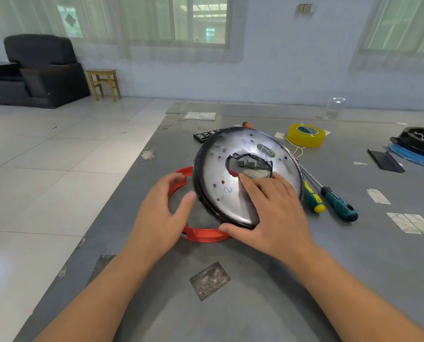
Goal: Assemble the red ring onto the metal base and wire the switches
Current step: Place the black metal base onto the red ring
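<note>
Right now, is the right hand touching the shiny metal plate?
Touching. The head view shows the right hand lying flat on the metal base, its fingers spread across the shiny face and its thumb at the lower rim.

red ring [201, 235] under a silver metal base [233, 169] with a black rim; at 2 o'clock yellow tape [305, 135]; at 3 o'clock green-and-yellow screwdrivers [339, 203]; grey surface [255, 304].

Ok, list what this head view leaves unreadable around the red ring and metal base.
- Red ring: far side hidden under the tilted metal base.
- Parts inside the base's centre hole: too small to identify.
- Black tray: cut off by the right edge.
- Right hand covers the base's near face.
</note>
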### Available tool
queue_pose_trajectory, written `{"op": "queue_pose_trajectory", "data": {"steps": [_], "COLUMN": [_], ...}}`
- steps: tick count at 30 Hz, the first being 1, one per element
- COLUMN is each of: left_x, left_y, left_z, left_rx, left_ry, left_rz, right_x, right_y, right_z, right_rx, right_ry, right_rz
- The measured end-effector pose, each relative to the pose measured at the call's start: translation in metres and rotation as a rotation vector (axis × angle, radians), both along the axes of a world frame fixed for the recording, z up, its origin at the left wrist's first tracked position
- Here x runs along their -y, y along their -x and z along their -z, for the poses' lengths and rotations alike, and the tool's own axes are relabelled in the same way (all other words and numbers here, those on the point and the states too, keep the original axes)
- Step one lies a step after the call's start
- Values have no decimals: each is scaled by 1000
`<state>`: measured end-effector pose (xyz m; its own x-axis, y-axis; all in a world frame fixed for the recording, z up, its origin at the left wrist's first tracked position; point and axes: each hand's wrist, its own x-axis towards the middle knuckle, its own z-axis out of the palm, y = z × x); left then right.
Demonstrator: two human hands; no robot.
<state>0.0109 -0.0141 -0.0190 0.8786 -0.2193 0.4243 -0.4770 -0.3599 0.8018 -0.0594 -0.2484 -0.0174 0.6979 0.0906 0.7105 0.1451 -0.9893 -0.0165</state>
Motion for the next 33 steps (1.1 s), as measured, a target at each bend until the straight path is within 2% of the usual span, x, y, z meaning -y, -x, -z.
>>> {"op": "queue_pose_trajectory", "data": {"steps": [2, 4, 5, 7, 12, 16, 20, 25, 29, 33], "left_x": [9, 15, 15, 17, 22, 18, 15, 14, 15, 15], "left_y": [-5, -9, -11, -14, -16, -14, -11, -10, -9, -9], "left_z": [-14, -25, -28, -30, -19, -15, -13, -11, -9, -10], "left_rx": [-282, -640, -762, -858, -817, -775, -757, -752, -752, -753], "left_ry": [339, 660, 750, 839, 953, 1011, 1020, 1018, 1023, 1029], "left_rz": [65, 304, 405, 480, 459, 488, 483, 487, 490, 486], "right_x": [-1, -3, -5, -7, -7, -4, -2, -1, 2, 5], "right_y": [-3, -7, -10, -13, -15, -10, -8, -10, -17, -17], "right_z": [0, -1, 0, 0, 5, 5, 3, -2, -8, -5], "right_rx": [34, 54, 62, 63, 2, -24, -25, 3, -33, 26], "right_ry": [27, 52, 61, 67, 96, 36, -4, -189, -187, -200], "right_rz": [-47, -88, -103, -116, -98, -103, -89, -125, -62, -99]}}
